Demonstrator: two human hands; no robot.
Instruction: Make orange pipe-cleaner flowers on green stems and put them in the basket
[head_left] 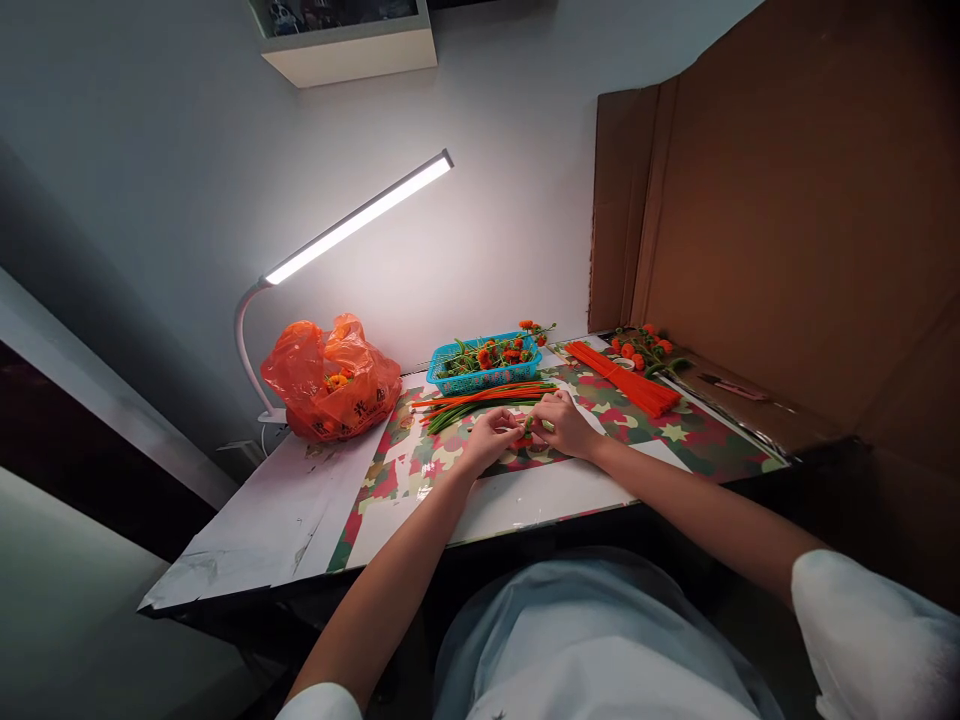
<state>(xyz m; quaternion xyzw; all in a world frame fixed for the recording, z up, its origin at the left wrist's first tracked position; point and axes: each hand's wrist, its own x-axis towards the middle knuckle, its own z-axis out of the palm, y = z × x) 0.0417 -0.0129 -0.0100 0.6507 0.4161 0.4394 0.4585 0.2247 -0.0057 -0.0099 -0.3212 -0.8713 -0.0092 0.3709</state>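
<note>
Both hands close together, center frame, low over the table. Left hand and right hand pinch a small green-and-orange piece between them; exact finger contact too small to tell. Just beyond: loose orange and green stems, then blue basket with orange-headed flowers. Orange stem bundle right of center. Red plastic bag left of center, under the lit lamp.
</note>
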